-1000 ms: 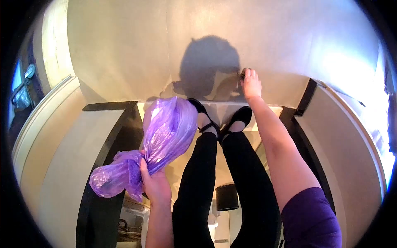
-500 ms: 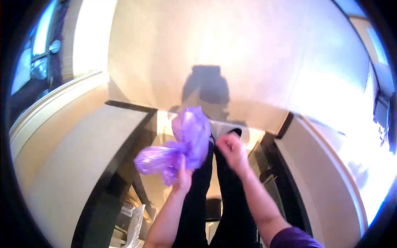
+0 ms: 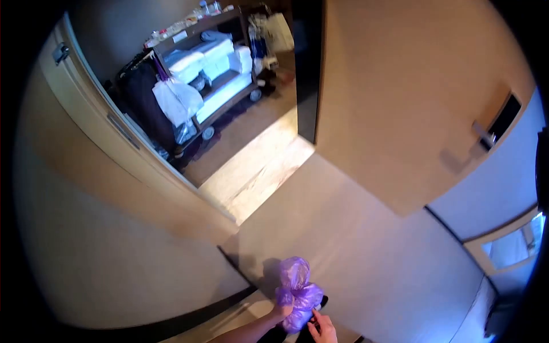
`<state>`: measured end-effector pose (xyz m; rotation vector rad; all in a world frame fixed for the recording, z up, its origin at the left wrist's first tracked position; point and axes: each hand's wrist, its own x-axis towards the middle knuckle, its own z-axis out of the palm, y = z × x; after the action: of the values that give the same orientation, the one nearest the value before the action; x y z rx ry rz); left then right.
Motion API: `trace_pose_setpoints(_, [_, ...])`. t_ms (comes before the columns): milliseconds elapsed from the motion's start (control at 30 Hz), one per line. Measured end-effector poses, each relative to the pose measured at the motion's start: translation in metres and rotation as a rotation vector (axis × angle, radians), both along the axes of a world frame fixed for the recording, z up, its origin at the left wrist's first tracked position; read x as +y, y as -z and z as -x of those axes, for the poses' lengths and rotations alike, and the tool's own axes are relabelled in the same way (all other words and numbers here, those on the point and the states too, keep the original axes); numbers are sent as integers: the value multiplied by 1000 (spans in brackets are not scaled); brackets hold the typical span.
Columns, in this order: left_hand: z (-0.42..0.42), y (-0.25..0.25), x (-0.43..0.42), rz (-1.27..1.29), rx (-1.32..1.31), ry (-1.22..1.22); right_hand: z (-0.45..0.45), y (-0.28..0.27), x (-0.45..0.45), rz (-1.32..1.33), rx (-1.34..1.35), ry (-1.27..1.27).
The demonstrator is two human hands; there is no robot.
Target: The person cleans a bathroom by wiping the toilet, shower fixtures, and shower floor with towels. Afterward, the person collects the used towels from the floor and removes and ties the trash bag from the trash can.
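Note:
A translucent purple plastic bag (image 3: pixel 298 297) bunches up low in the middle of the head view, gathered at its centre with puffed lobes around it. My left hand (image 3: pixel 283 308) is closed on its left side, partly covered by the plastic. To the lower right of the bag is my right hand (image 3: pixel 323 328), its fingers curled close against the bag's edge. Whether those fingers pinch the plastic cannot be made out.
An open door (image 3: pixel 400 97) with a lever handle stands on the right. Through the doorway, a wheeled cart (image 3: pixel 220 94) holds white folded linens, bottles and hanging bags. A door frame (image 3: pixel 120 137) runs along the left, and a mirror or framed panel (image 3: pixel 514 247) is at right.
The view has swung from the room's interior toward the open doorway and the cart. My right hand, earlier away from the bag, has come beside it; my left hand still holds the bag.

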<state>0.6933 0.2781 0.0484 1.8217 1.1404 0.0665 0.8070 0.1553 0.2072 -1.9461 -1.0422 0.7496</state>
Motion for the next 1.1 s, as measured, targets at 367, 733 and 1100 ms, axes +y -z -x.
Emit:
trace_pose_setpoints(367, [-129, -157, 167, -170, -176, 115, -163, -15, 217, -111, 107, -246])
trace_pose_setpoints(733, [-100, -35, 425, 218, -355, -841, -220, 29, 395, 195, 674, -215])
trace_pose_setpoints(1100, [5, -217, 882, -848, 100, -1234, -358, 183, 586, 446, 672, -220])
